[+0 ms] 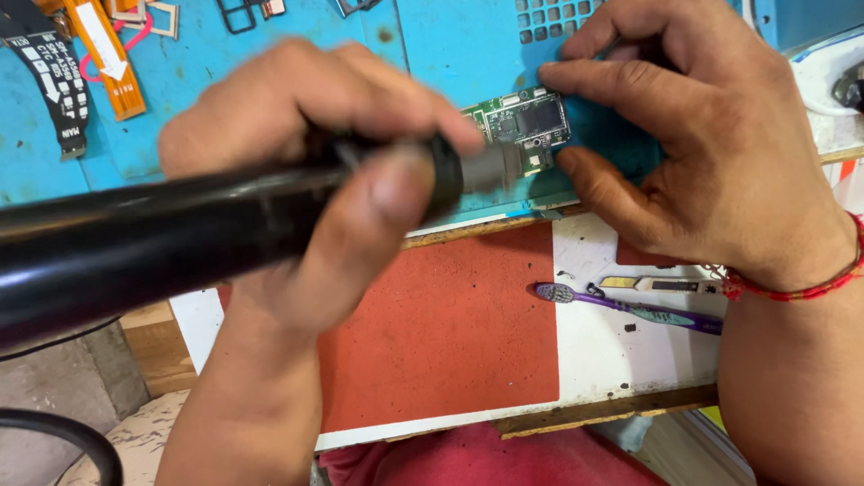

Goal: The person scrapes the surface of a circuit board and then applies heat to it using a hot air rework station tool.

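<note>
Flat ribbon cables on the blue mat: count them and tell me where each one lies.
2. A black flat ribbon cable lies at the far left; an orange flat ribbon cable lies just right of it. Others may be hidden beyond the frame's top edge.

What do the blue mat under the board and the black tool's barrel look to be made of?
The blue mat looks like matte silicone or rubber: moulded grid pockets, dull stained surface. The black tool in the left hand seems smooth glossy plastic with a metal-looking nozzle; blur leaves that open.

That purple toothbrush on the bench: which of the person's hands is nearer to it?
Right. The right hand rests on the blue mat just above the purple toothbrush; the left hand, gripping a black tool, is farther off to its left.
</note>
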